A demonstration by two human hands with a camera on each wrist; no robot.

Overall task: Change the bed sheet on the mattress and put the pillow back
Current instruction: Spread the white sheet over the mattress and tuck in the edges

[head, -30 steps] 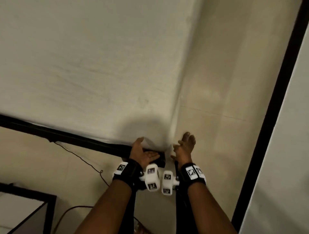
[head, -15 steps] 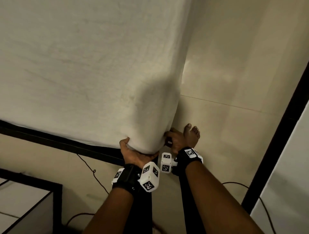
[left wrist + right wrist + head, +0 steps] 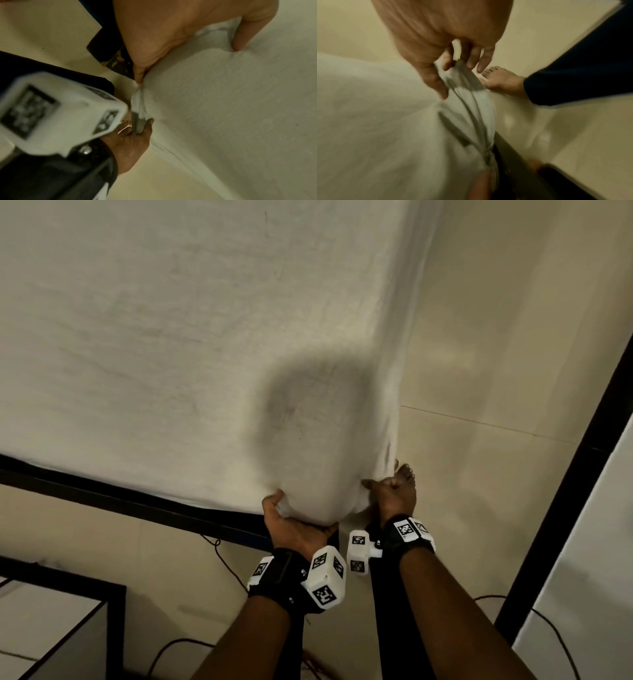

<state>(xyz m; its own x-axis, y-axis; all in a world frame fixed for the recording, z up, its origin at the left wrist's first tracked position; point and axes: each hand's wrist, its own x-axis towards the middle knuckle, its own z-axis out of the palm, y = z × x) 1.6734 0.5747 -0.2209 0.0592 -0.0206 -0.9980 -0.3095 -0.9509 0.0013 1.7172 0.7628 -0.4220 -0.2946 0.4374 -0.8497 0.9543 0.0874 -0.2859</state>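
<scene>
Down at the near corner of the mattress [image 3: 205, 337], white bed sheet [image 3: 308, 467] drawn over it and hanging down the right side. Left hand [image 3: 291, 525] cupped under the corner, thumb up on the near edge, fingers tucked beneath and gripping the covered corner. From the left wrist, thumb [image 3: 243, 33] pressing into the cloth. Right hand [image 3: 394, 491] just beside it on the right face, pinching a gathered bunch of sheet; from the right wrist, folds of fabric [image 3: 467, 94] caught between thumb and fingertips [image 3: 471, 59]. Black bed frame [image 3: 120, 498] showing below the sheet's edge on the left. Bare foot [image 3: 501, 81] on the pale floor [image 3: 496, 371] right behind the right hand. Dark cable [image 3: 222, 556] trailing on the floor under the frame. Pillow nowhere in view.
</scene>
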